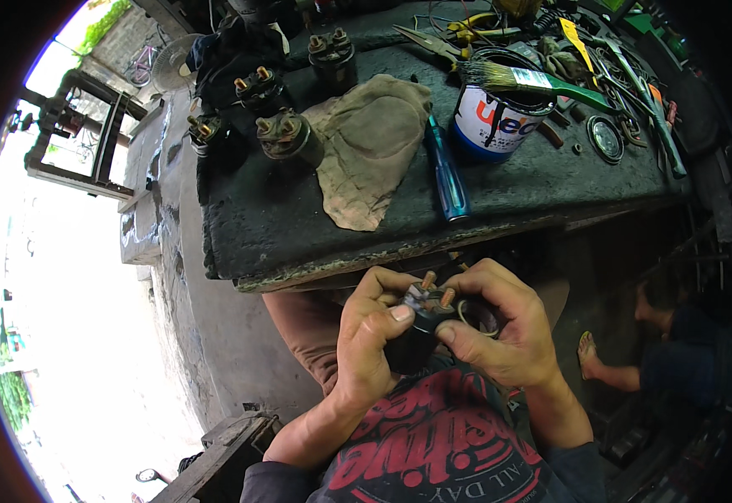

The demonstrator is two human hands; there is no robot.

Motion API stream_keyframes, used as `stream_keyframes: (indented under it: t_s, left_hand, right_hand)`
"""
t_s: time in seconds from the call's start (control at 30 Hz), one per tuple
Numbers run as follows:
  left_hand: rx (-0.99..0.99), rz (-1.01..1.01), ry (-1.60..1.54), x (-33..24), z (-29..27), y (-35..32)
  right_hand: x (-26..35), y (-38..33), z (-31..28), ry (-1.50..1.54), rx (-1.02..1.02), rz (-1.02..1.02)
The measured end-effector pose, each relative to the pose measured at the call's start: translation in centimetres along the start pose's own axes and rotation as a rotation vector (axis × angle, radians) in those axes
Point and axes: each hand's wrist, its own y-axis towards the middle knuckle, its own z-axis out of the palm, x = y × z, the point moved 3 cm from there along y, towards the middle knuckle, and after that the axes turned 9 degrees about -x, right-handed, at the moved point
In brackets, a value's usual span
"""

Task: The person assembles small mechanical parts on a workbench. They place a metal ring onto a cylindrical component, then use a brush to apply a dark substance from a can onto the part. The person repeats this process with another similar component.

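Observation:
Over my lap, my left hand [367, 331] is closed around a black starter solenoid [413, 345], a cylinder with two copper threaded studs on its upper end. The thumb of that hand presses near the base of the studs. From the other side my right hand [510, 327] grips the same solenoid, thumb and fingers bent at its top. A round, ring-like piece [479, 318] sits within the curl of the right fingers; I cannot make out its kind. The solenoid is tilted, and my hands cover part of its body.
The dark bench [282, 239] ahead carries several similar solenoids [286, 138], a dirty cloth [370, 151], a blue-handled screwdriver [448, 180] and a paint can [491, 126] with a brush [542, 81] across it. Pliers [433, 44] and other tools crowd the right. Another person's foot [590, 356] shows at right.

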Motion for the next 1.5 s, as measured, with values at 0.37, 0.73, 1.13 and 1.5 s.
stream_keyframes:
  t_s: [0.37,0.73,1.13,1.5]
  left_hand:
    - [-0.058,-0.122,-0.04,-0.1,0.3,0.3]
    - [-0.026,0.063,0.209,-0.3,0.5,0.3]
    - [0.109,-0.104,-0.043,-0.9,0.5,0.0]
    - [0.002,0.036,0.121,-0.4,0.8,0.4]
  right_hand:
    - [0.1,0.0,-0.4,0.027,-0.031,-0.162]
    - [0.3,0.2,-0.6,-0.008,0.016,-0.244]
    - [0.8,0.7,-1.6,-0.136,-0.023,-0.195]
    - [1.4,0.2,-2.4,-0.151,0.011,-0.158]
